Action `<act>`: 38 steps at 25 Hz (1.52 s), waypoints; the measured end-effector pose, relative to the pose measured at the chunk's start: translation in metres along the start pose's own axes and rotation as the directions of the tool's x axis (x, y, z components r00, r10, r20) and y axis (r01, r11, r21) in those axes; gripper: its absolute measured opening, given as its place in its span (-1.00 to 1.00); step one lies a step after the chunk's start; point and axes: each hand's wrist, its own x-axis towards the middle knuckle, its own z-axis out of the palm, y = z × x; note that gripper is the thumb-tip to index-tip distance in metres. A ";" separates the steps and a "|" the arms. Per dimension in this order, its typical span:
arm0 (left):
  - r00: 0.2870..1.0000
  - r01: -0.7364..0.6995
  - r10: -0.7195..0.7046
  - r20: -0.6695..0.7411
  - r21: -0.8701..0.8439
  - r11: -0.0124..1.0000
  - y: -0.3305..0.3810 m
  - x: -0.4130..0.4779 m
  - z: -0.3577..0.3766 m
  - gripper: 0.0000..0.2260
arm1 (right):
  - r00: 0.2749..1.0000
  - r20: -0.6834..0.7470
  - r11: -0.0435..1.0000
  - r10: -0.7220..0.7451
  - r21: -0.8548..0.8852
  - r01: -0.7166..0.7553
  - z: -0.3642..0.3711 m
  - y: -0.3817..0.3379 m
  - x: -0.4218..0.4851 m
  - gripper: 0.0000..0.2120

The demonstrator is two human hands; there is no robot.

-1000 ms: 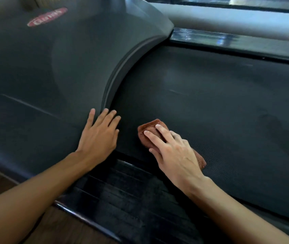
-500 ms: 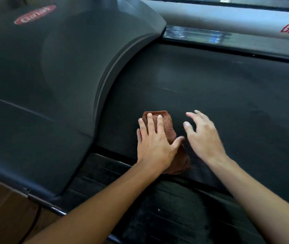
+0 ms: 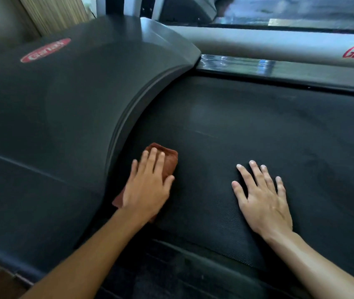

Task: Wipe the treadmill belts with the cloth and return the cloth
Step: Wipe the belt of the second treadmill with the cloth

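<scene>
A folded brown cloth point(image 3: 167, 157) lies on the black treadmill belt point(image 3: 247, 130), close to the curved edge of the motor cover. My left hand point(image 3: 148, 186) presses flat on the cloth with straight fingers and covers most of it. My right hand point(image 3: 262, 197) rests flat on the bare belt to the right of the cloth, fingers spread, holding nothing.
The dark grey motor cover point(image 3: 59, 108) with a red oval logo fills the left side. A shiny side rail point(image 3: 279, 72) and a grey frame bar point(image 3: 258, 44) run along the far edge of the belt. A ribbed near side rail point(image 3: 171, 266) lies below my arms. Another treadmill stands beyond.
The cloth passed from my right hand to my left. My left hand came off the motor cover onto the cloth, and my right hand moved right and settled flat on the belt.
</scene>
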 end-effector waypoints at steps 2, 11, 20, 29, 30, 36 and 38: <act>0.997 0.075 -0.075 0.006 0.012 0.997 -0.024 0.024 0.001 -0.43 | 1.000 0.001 1.000 -0.005 -0.003 0.005 0.002 0.000 0.001 -0.45; 0.972 -0.232 0.232 -0.026 -0.012 0.973 -0.005 0.010 0.008 -0.47 | 0.999 -0.053 1.000 -0.005 -0.016 0.004 0.004 0.000 0.000 -0.46; 0.954 -0.300 0.300 -0.005 -0.015 0.954 0.039 0.040 0.010 -0.49 | 0.997 -0.071 0.999 -0.008 -0.036 0.005 0.010 0.002 0.001 -0.42; 1.000 0.028 -0.028 0.009 -0.022 0.999 0.042 0.193 0.013 -0.49 | 0.977 -0.211 0.992 -0.021 0.118 0.046 -0.021 0.025 0.070 -0.67; 0.999 -0.032 0.032 -0.008 -0.031 0.999 0.066 0.195 0.015 -0.49 | 0.980 -0.200 0.992 -0.017 0.118 0.041 -0.026 0.032 0.093 -0.67; 0.968 -0.233 0.232 -0.092 0.007 0.973 0.040 0.167 0.019 -0.49 | 0.999 0.025 0.998 0.024 0.058 -0.026 -0.012 0.059 0.161 -0.48; 0.997 -0.044 0.045 -0.058 0.018 0.999 0.010 0.210 0.022 -0.49 | 0.999 -0.025 0.998 0.021 0.053 -0.020 -0.005 0.060 0.162 -0.47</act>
